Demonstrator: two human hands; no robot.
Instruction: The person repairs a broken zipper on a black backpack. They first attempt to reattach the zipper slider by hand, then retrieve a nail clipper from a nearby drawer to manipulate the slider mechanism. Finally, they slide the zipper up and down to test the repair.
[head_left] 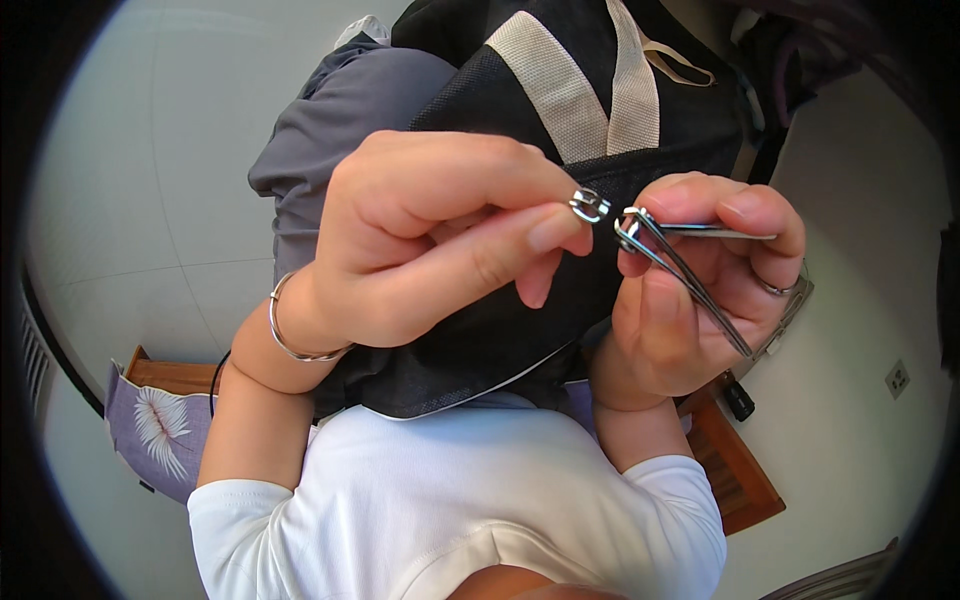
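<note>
Between the thumb and forefinger of my left hand (440,235) is a small shiny metal piece that looks like a zipper slider (590,205). A nail clipper (690,275) rests in my right hand (670,330), its lever swung out from the body and its jaw end pointing toward the slider. A narrow gap separates the two metal things. Under both hands a black fabric bag (490,360) with beige webbing straps (560,85) lies across my lap. My left fingers cover part of the slider.
Beside my left arm is a purple cushion (150,430) with a white feather pattern on a wooden seat (165,373). Its wooden edge (735,465) also shows at the right, near a small black object (738,400). A socket (897,378) sits farther right.
</note>
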